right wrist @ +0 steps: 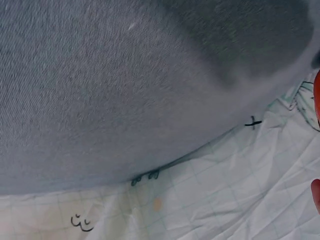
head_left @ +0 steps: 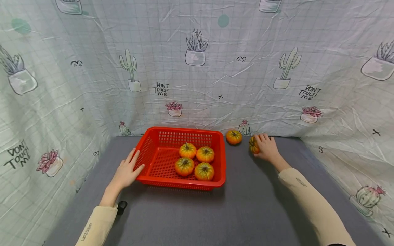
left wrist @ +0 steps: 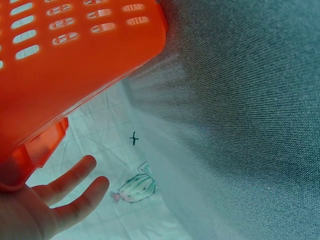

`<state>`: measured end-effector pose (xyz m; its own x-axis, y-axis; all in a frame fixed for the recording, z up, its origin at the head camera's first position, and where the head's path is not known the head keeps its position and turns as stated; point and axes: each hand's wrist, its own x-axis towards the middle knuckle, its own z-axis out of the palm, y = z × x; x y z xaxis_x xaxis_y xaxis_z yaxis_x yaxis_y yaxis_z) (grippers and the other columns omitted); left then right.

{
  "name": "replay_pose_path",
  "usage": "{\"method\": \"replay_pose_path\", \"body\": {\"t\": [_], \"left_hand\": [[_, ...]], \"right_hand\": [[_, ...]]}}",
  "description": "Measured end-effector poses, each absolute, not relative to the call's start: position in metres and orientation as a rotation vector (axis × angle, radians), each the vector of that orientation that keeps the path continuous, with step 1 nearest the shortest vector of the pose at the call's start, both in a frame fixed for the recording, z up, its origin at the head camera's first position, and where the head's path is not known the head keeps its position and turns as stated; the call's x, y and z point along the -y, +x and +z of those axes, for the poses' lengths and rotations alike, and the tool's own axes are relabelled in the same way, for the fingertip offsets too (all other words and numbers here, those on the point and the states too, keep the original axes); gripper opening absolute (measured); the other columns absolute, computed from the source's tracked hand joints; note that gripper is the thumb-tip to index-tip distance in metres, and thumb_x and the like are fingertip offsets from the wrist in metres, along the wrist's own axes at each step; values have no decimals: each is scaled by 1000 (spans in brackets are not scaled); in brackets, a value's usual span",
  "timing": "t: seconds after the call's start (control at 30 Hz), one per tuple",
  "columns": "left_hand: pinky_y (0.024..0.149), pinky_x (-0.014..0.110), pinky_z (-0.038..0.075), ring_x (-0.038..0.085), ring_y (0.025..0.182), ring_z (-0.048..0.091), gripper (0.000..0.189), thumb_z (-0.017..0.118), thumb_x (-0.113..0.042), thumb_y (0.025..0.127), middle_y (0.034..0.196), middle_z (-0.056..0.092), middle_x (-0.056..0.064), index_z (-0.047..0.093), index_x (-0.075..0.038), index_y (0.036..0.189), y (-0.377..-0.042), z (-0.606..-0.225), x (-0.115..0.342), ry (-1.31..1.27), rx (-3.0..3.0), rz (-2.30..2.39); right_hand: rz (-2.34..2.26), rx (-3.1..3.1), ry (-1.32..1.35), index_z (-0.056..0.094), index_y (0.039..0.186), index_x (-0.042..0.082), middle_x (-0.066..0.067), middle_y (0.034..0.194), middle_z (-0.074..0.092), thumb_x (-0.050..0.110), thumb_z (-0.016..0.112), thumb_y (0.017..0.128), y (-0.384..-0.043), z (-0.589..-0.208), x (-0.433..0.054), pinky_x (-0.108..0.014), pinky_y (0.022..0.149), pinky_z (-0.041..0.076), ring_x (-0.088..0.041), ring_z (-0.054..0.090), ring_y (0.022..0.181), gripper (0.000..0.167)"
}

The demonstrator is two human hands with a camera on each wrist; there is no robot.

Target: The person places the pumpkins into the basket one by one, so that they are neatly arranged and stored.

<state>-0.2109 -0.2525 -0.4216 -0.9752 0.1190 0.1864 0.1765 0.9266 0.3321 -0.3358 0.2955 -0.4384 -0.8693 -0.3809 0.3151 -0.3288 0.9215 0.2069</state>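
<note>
Under the right hand (head_left: 267, 147), a pumpkin (head_left: 253, 146) is clasped by curled fingers (head_left: 262, 138). The red basket (head_left: 178, 183), four pumpkins (head_left: 205, 154) inside, is touched by the spread left hand (head_left: 127, 172); its slotted outer wall (left wrist: 95, 60) is best shown from the left wrist. "DON'T TOUCH ME" (head_left: 161, 89) is printed on the cloth (head_left: 212, 82).

Bright, diffuse light; soft shadow under the red basket (head_left: 181, 183); left wrist view tinted teal

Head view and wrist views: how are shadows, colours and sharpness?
Head view: soft shadows below the red basket and beside the right sleeve; wall lettering is legible. Left wrist view: greenish cast over the cloth. Right wrist view: soft dark shadow on the grey tabletop.
</note>
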Motion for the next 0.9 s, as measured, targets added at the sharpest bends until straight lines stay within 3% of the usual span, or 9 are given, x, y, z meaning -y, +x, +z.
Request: {"method": "replay_pose_path", "body": {"t": [0.3, 0.6, 0.9], "left_hand": [[91, 63, 30, 54, 115, 31, 67, 45, -35, 90, 147, 14, 20, 20, -2, 142, -211, -423, 254, -219, 2931, -518], [93, 63, 27, 55, 116, 29, 66, 46, -33, 90, 147, 14, 21, 20, -1, 141, -212, -422, 252, -221, 2922, -538], [95, 63, 25, 56, 118, 28, 68, 42, -41, 91, 147, 14, 21, 20, -1, 141, -209, -423, 252, -229, 2925, -532]], "right_hand": [[28, 2631, 628, 39, 115, -3, -22, 105, 50, 43, 76, 59, -324, -433, -274, -50, 78, 37, -36, 45, 100, 82], [206, 2481, 780, 47, 121, -3, -19, 109, 54, 49, 79, 54, -308, -430, -247, -45, 74, 37, -33, 47, 98, 90], [248, 2415, 823, 48, 122, 3, -16, 110, 52, 57, 77, 51, -299, -430, -231, -43, 75, 38, -29, 44, 98, 94]]}}
